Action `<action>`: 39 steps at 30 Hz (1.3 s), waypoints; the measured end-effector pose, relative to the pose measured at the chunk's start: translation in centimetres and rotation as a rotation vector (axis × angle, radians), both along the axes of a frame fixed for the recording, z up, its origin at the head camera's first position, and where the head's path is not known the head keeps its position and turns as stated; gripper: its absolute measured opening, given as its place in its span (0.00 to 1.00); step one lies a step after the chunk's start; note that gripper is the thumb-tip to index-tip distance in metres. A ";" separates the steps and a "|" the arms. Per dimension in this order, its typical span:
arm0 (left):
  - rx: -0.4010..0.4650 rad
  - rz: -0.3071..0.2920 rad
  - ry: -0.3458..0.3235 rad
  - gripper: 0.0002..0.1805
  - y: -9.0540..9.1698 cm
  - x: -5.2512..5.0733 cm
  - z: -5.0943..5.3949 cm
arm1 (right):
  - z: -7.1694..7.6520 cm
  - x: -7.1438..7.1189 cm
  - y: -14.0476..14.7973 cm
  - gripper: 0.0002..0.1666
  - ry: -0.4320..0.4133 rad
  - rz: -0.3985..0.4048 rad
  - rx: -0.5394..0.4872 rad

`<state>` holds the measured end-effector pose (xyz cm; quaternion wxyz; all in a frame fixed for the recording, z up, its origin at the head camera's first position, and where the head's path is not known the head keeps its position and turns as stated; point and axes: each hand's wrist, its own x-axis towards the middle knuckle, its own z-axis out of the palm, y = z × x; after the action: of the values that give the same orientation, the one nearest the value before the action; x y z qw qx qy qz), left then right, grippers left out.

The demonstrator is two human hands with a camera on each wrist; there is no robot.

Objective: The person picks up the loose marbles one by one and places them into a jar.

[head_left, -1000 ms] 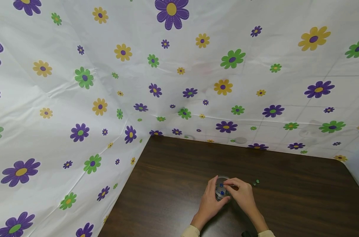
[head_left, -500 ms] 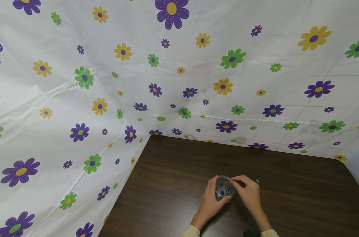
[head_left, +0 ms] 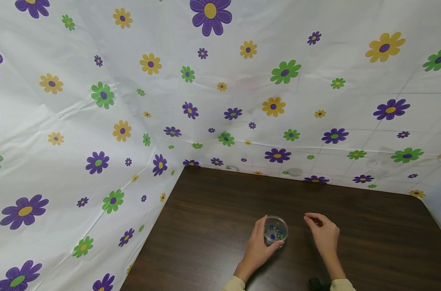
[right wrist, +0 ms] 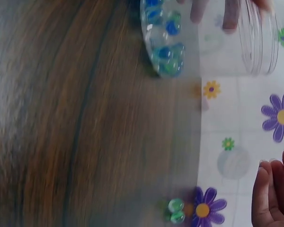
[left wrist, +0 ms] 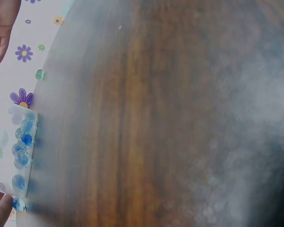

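Note:
My left hand (head_left: 258, 249) grips the side of a clear round plastic container (head_left: 277, 217) standing on the table. Several blue and green glass marbles (head_left: 272, 237) lie at its bottom. A blue marble (left wrist: 19, 204) shows beside the left fingertips in the left wrist view. To the right of the container, my right hand (head_left: 324, 233) hovers over the table, thumb and fingertips close together. Nothing can be made out between them. Below it, two green marbles (right wrist: 176, 211) sit on the table in the right wrist view; the right hand hides them in the head view.
The dark wood-grain table (head_left: 213, 210) has rounded corners. A white flower-print sheet (head_left: 220, 81) hangs behind it and along its left side. A black object (head_left: 316, 284) is by the right sleeve.
My right hand has moved from over the container to the right, above the loose marbles. The left hand keeps its grip on the container, which has stayed in place.

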<state>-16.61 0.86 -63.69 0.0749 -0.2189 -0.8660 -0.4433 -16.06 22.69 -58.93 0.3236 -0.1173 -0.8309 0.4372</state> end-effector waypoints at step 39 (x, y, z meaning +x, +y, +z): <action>-0.001 -0.001 0.000 0.48 0.0 0.0 -0.1 | -4.0 -0.4 3.5 0.08 -0.235 0.019 0.068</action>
<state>-16.66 0.87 -63.75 0.0745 -0.2190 -0.8661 -0.4430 -16.48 26.15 -62.90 0.2235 -0.1490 -0.8786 0.3949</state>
